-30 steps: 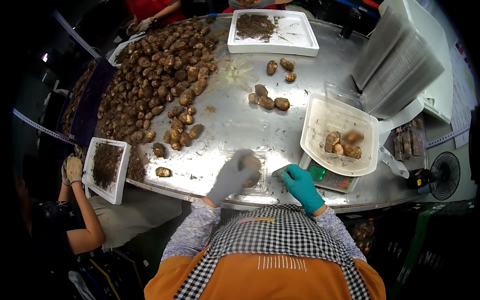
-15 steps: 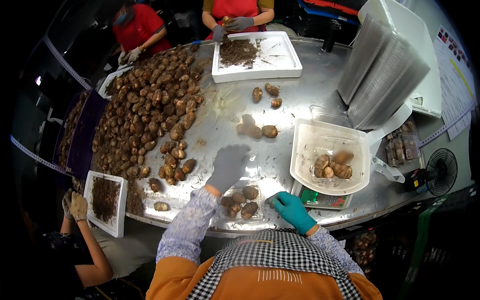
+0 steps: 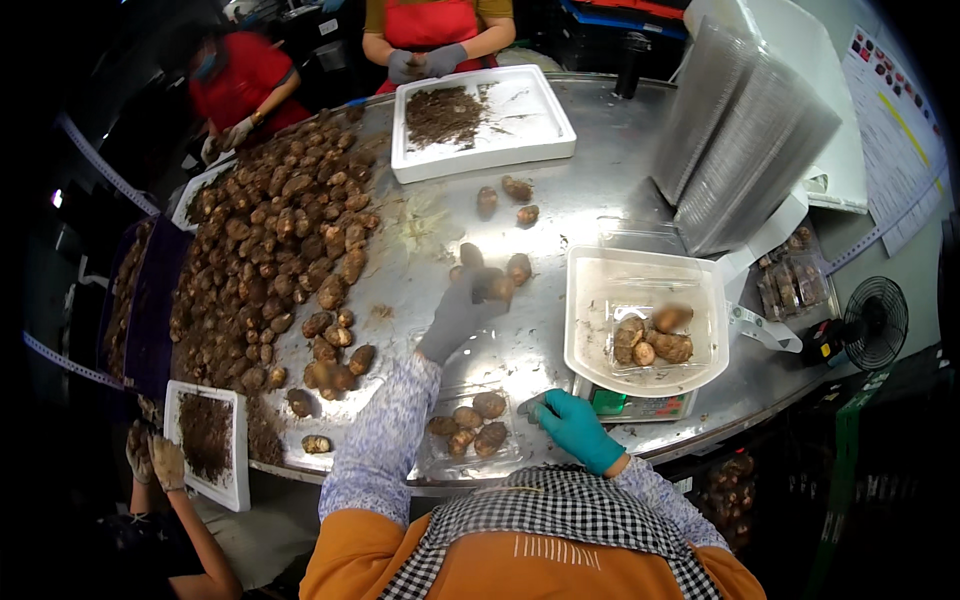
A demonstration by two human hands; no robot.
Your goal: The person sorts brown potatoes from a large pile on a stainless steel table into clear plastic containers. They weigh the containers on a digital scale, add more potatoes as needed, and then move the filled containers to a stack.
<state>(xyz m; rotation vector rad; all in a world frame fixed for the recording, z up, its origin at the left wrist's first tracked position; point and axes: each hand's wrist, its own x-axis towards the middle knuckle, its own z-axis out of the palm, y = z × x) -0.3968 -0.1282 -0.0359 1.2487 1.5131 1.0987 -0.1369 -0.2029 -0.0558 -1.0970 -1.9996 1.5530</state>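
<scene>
The left hand (image 3: 463, 316), half curled, is at brown tubers (image 3: 519, 268) beyond the clear tray (image 3: 511, 445); whether it grips one, I cannot tell. These seem firm, light, rough: best held around the middle. The right hand (image 3: 574, 427) bends loosely at the tray's right, grip unclear.

Scale (image 3: 655, 408) half-hidden, top co-worker (image 3: 432, 26) cut off, one tuber (image 3: 672, 319) blurred

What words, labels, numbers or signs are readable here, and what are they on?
None reads clearly.
Scale display: lit green, too small to read.
Posted sheet: print and small pictures, too small to read.
Orange shirt: white strokes, no letters I can make out.
</scene>
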